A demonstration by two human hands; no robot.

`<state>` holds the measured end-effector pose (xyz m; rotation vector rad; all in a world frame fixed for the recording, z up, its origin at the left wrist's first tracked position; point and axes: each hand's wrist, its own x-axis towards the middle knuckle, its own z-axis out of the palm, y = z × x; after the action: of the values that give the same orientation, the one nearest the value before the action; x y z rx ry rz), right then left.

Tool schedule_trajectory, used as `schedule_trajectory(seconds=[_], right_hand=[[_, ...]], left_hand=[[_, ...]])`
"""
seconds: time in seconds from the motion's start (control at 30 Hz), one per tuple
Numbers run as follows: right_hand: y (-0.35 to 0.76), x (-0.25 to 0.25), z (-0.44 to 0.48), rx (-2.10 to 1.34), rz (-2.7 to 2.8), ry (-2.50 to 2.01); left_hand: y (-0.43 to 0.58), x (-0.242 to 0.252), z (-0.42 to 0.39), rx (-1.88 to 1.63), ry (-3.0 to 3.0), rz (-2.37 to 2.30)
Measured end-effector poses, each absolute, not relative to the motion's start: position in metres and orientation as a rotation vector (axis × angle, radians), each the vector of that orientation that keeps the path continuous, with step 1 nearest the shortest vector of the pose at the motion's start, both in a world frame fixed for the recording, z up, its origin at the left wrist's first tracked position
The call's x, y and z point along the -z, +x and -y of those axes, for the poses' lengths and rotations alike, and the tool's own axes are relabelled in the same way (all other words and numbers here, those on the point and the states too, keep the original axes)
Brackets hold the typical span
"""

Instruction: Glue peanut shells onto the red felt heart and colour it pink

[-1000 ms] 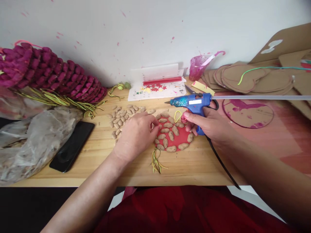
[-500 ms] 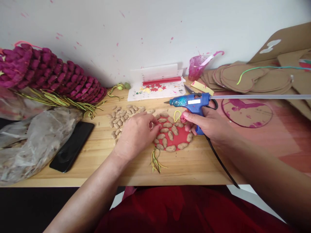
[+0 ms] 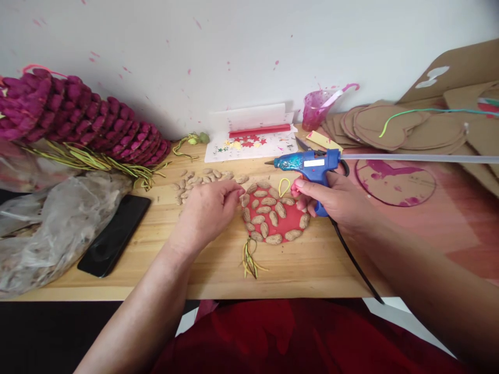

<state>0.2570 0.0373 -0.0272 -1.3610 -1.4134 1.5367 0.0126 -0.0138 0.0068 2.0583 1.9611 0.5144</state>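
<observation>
My right hand (image 3: 345, 200) is wrapped round the handle of a blue hot glue gun (image 3: 315, 162), its nozzle pointing left above the table. A long clear glue stick (image 3: 413, 157) sticks out of its back. In the middle lies a red disc (image 3: 286, 224) with peanuts (image 3: 280, 210) round its rim and across its face. A yellow loop (image 3: 284, 187) sits at its top edge and a yellow-green tassel (image 3: 251, 259) at its lower left. My left hand (image 3: 208, 213) is beside the disc's left rim, fingers pinched together; whatever they may hold is hidden. Loose peanuts (image 3: 212, 175) lie behind it.
Left: a plastic bag (image 3: 81, 218), a black phone (image 3: 115, 236) and magenta-studded discs (image 3: 78, 117). Behind: a paper sheet (image 3: 214, 151) with small stars and a stained cup (image 3: 312, 109). Right: cardboard shapes (image 3: 390, 124) and a painted cardboard disc (image 3: 413, 187). The gun's cord (image 3: 354, 265) crosses the front edge.
My left hand has moved left, off the disc's rim, uncovering peanuts along its left edge. My right hand and the glue gun have barely shifted.
</observation>
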Motion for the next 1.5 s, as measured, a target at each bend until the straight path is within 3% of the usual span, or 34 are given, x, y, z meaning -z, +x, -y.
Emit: schedule_trajectory(seconds=[0.57, 0.73, 1.3, 1.5], right_hand=[[0.256, 0.022, -0.034, -1.382, 1.490, -1.374], [0.257, 0.024, -0.035, -1.393, 1.493, -1.344], [0.254, 0.021, -0.033, -1.425, 1.434, -1.350], [0.253, 0.018, -0.033, -1.444, 1.412, -1.356]], left_hand=[[0.023, 0.012, 0.013, -0.619, 2.171, -1.793], [0.023, 0.005, 0.014, -0.747, 2.132, -1.928], [0.021, 0.002, 0.016, -0.647, 2.187, -1.967], [0.022, 0.006, 0.015, -0.699, 2.252, -1.759]])
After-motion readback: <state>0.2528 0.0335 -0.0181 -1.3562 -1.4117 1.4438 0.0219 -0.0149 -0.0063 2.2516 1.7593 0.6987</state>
